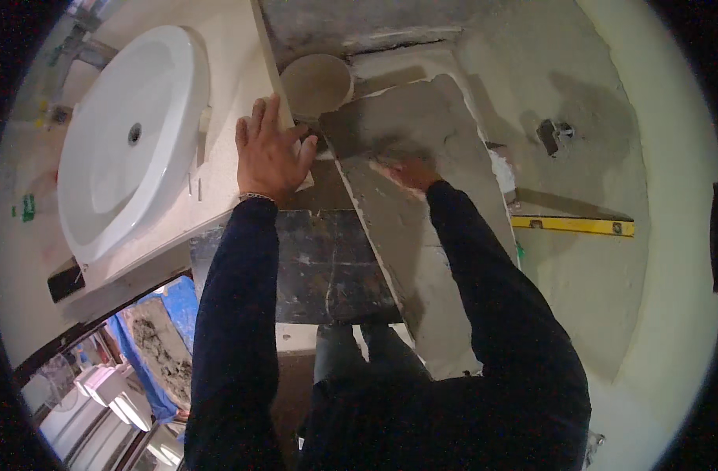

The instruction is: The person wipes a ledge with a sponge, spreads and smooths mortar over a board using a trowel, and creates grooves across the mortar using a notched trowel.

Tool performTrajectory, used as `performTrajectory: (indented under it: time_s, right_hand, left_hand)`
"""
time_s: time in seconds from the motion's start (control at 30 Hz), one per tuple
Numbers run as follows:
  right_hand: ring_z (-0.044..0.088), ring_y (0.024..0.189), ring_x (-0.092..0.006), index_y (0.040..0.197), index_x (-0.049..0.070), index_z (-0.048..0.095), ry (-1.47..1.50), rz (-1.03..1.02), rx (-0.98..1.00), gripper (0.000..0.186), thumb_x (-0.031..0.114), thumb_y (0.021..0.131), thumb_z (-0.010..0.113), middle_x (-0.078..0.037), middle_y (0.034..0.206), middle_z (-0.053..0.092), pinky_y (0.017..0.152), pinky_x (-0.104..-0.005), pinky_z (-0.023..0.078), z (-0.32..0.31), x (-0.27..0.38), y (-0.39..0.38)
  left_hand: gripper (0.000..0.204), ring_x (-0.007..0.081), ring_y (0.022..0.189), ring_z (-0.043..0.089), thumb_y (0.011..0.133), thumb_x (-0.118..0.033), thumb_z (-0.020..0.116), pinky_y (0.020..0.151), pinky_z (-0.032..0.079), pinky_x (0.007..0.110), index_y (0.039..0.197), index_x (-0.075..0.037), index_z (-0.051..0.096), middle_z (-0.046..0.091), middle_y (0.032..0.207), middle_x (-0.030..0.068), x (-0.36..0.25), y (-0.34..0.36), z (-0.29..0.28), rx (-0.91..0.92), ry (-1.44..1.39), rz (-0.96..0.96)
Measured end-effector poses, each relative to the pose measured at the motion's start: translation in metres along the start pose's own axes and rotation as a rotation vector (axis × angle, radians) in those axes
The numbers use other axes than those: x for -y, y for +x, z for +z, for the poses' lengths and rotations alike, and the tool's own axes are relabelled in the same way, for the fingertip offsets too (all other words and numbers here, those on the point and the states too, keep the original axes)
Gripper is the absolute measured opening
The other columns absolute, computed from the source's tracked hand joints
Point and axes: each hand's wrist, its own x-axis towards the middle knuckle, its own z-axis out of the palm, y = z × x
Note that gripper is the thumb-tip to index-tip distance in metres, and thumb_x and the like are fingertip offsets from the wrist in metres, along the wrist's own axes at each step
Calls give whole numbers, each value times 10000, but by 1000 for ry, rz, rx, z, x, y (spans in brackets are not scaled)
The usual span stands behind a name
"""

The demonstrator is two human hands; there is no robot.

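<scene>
Head view: a long slab coated in grey mortar (pixel 406 235) lies ahead of the person, right of centre.
Slab's long axis: from the far end, near a round bucket (pixel 318 85), back toward the person's lap, slanting rightward as it nears.
Right hand (pixel 410 174): nearer of the two, over the slab's upper half, fingers pointing left across that axis; whether it grips something or lies flat cannot be told.
Left hand (pixel 266 161): spread, pinching nothing visible, on the edge of the pale countertop (pixel 237 78), left of the slab.
Yellow spirit level (pixel 575 227): beyond the slab's right edge, roughly crosswise to it.
</scene>
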Motion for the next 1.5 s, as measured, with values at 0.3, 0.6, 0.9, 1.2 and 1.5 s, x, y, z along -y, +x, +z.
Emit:
performTrajectory:
  time_s: [0.3, 0.6, 0.9, 1.2, 1.5]
  right_hand:
    - [602, 935, -374, 1076, 124, 580, -384, 418, -174, 313, 330, 888, 440, -144, 1025, 639, 754, -462, 491, -36, -4, -111]
    - [605, 875, -375, 1189, 99, 513, -43, 391, -383, 390, 325, 872, 500, -192, 975, 627, 732, -498, 475, 24, 30, -109]
    - [606, 903, -296, 1157, 90, 566, -290, 200, -317, 331, 235, 866, 504, -161, 1063, 605, 735, -426, 492, 23, 39, -52]
    - [615, 842, -333, 941, 40, 608, -40, 769, -666, 250, 238, 847, 490, -181, 947, 613, 729, -451, 497, -7, -56, -126]
    - [569, 955, -304, 1179, 67, 521, 12, 821, -668, 358, 224, 858, 499, -157, 1048, 593, 802, -406, 464, 44, 83, -128]
  left_hand:
    - [339, 316, 1349, 247, 870, -399, 522, 1076, 191, 514, 1037, -148, 674, 317, 1431, 159, 2, -3, 2, 28, 43, -9]
    - [328, 333, 1330, 276, 841, -406, 549, 1061, 204, 536, 1008, -159, 686, 352, 1403, 155, 3, -4, 3, -24, 46, 16]
    - [309, 309, 1330, 282, 848, -387, 543, 1045, 222, 552, 1010, -162, 680, 343, 1409, 143, -14, 6, 10, -39, 22, 61]
    - [337, 306, 1344, 255, 875, -410, 510, 1050, 219, 534, 1053, -169, 666, 312, 1434, 123, -16, 5, 17, -12, 84, 69]
    - [341, 316, 1345, 247, 863, -405, 522, 1065, 191, 526, 1027, -153, 683, 310, 1427, 133, 8, -8, -3, 2, 99, 3]
